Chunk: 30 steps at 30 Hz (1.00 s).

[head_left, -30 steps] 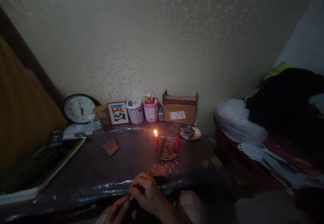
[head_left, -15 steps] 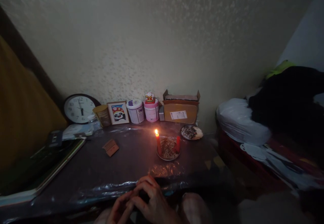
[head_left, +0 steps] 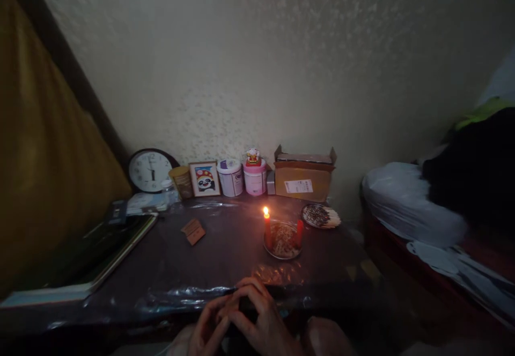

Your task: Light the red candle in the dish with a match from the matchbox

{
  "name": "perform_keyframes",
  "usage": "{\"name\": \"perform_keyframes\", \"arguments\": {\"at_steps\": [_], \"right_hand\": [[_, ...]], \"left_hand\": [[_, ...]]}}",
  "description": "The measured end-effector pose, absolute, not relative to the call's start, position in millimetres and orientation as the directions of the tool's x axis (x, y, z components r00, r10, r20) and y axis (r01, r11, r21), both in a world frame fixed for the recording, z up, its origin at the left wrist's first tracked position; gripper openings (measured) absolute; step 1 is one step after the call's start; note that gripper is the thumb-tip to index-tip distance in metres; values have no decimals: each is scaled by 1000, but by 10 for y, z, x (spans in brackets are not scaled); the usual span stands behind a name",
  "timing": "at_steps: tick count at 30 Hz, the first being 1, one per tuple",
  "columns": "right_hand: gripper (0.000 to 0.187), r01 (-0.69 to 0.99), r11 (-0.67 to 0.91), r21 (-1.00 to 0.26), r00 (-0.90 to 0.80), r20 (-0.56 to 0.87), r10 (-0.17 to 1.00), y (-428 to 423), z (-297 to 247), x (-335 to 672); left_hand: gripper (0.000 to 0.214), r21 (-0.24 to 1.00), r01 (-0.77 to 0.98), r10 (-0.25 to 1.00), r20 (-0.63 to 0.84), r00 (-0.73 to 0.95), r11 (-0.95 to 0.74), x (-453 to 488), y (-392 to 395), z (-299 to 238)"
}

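My left hand (head_left: 211,321) and my right hand (head_left: 261,313) meet at the front edge of the table, fingers bent and fingertips pressed together. Anything held between them is hidden. Beyond them, a metal dish (head_left: 284,258) carries two red candles. The left candle (head_left: 267,231) burns with a small flame; the shorter right candle (head_left: 300,232) is unlit. Matchsticks, many with blackened ends, fill a second dish (head_left: 308,224) behind it. A small brown folded card or matchbook (head_left: 193,232) lies to the left, apart from both hands.
Along the wall stand a round clock (head_left: 150,171), a panda picture frame (head_left: 205,179), a white tub (head_left: 230,179), a pink tub (head_left: 255,179) with a cat figurine (head_left: 253,157), and a cardboard box (head_left: 303,181). A large book (head_left: 92,264) lies left; white plastic bags (head_left: 410,200) sit right.
The view has swung to the left, so the table and its things appear farther right. My hands stay together with fingertips meeting, and the left candle keeps burning.
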State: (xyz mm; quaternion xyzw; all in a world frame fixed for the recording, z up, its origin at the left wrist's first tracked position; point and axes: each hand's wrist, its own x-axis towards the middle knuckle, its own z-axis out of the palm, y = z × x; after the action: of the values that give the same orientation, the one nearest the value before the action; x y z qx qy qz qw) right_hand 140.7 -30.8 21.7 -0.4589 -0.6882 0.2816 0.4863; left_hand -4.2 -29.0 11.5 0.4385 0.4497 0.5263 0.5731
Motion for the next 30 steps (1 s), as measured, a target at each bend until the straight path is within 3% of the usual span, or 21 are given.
{"name": "perform_keyframes", "arguments": {"at_steps": [19, 30], "right_hand": [[20, 501, 452, -738, -108, 465, 878, -168, 125, 1555], [23, 559, 508, -655, -127, 538, 833, -136, 77, 1581]], "left_hand": [[32, 946, -325, 952, 77, 295, 24, -61, 3, -55], [31, 937, -350, 952, 107, 286, -1, -45, 12, -109]]}}
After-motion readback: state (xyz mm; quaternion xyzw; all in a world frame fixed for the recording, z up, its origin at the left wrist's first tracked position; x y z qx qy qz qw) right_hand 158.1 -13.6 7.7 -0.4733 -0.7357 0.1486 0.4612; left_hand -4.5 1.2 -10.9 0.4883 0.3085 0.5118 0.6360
